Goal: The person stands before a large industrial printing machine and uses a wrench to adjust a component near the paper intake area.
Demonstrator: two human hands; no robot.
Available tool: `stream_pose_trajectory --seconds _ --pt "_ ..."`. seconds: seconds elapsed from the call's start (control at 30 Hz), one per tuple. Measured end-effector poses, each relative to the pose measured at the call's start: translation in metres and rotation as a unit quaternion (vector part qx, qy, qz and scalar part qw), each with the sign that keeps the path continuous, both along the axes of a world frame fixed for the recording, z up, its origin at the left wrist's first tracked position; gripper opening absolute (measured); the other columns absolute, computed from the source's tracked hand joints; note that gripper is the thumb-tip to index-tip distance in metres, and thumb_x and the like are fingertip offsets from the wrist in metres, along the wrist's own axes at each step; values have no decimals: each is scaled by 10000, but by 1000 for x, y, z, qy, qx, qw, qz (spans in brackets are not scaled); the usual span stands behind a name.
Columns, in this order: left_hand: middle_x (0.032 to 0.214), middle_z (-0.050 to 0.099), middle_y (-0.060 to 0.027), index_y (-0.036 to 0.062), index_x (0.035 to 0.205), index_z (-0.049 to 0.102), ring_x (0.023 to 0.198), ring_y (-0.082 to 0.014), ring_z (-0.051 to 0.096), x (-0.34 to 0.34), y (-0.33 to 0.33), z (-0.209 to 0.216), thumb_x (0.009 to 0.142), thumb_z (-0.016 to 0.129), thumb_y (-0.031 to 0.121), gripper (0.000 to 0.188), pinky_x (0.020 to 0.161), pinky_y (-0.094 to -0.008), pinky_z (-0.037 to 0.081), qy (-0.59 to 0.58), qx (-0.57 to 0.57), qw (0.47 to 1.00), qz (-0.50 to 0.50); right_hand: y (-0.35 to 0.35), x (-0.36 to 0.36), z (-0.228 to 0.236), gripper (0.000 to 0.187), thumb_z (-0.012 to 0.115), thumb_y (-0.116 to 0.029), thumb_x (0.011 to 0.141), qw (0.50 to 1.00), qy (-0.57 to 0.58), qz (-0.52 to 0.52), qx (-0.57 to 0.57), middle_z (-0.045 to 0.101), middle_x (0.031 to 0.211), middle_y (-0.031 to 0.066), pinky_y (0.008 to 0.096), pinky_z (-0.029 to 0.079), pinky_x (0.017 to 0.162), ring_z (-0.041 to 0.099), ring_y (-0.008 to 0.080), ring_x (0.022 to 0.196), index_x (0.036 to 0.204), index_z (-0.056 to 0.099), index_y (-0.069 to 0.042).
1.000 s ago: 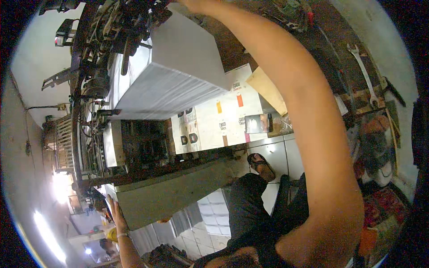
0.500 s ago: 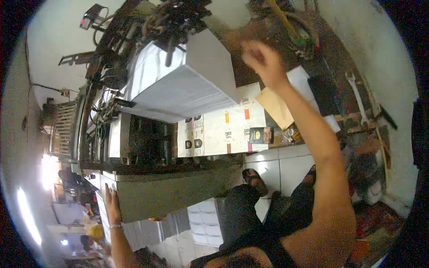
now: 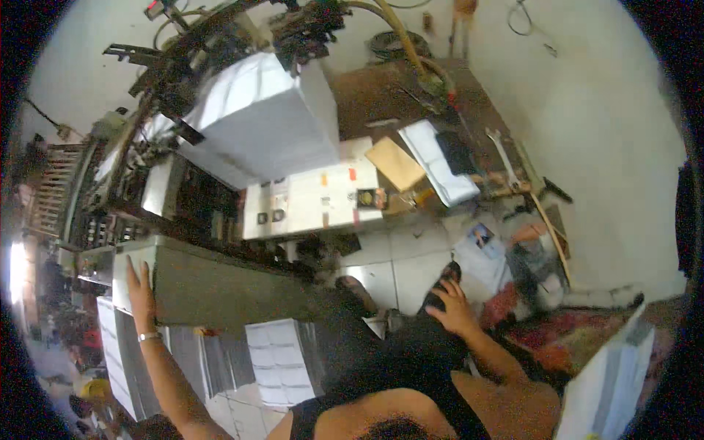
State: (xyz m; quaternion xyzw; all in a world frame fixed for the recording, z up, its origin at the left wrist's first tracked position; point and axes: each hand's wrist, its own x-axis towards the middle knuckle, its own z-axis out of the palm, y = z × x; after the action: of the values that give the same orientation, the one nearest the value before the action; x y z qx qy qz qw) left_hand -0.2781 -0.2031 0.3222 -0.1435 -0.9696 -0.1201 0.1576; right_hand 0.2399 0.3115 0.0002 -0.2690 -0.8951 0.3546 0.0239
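My left hand (image 3: 141,293) rests against the pale end of a long grey-green machine panel (image 3: 227,286), its fingers stretched out. Lower right of centre, my right hand (image 3: 456,314) hangs over my dark-clothed leg with fingers spread and nothing in it; whether it touches the leg I cannot tell. Beyond the panel stands a tall stack of white paper (image 3: 268,143) under the dark metal parts of a machine (image 3: 304,33). Beside that stack lies a printed sheet (image 3: 301,209) with a small black box (image 3: 372,198) on it.
A tan envelope (image 3: 396,163), folded white papers (image 3: 433,158) and a wrench (image 3: 503,156) lie on the brown surface. Stacks of printed sheets (image 3: 277,359) stand near my left arm. Crumpled cloth and plastic (image 3: 539,334) lie to the right. A yellowish hose (image 3: 400,29) curves down at the back.
My right hand has come down and back from above the brown surface to near my leg. My left hand stays on the panel's end. The whole view has shifted.
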Motion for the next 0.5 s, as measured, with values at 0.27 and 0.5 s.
stream_pose_trajectory --seconds 0.27,0.5 --pt "1638 301 -161 179 1550 388 1483 -363 327 -16 9 -31 1083 434 234 473 1199 -421 298 73 -15 991 -108 4 2 -32 614 746 -512 827 998 -42 -12 46 488 1486 137 482 323 1179 364 389 1422 1324 646 -166" --pt "1649 287 -147 125 1575 353 1491 -338 319 5 29 -14 1088 428 367 549 1196 -386 286 -16 99 993 -60 3 3 -33 527 790 -424 799 999 -6 -47 7 517 1466 98 478 338 1170 385 380 1411 1265 673 -206"
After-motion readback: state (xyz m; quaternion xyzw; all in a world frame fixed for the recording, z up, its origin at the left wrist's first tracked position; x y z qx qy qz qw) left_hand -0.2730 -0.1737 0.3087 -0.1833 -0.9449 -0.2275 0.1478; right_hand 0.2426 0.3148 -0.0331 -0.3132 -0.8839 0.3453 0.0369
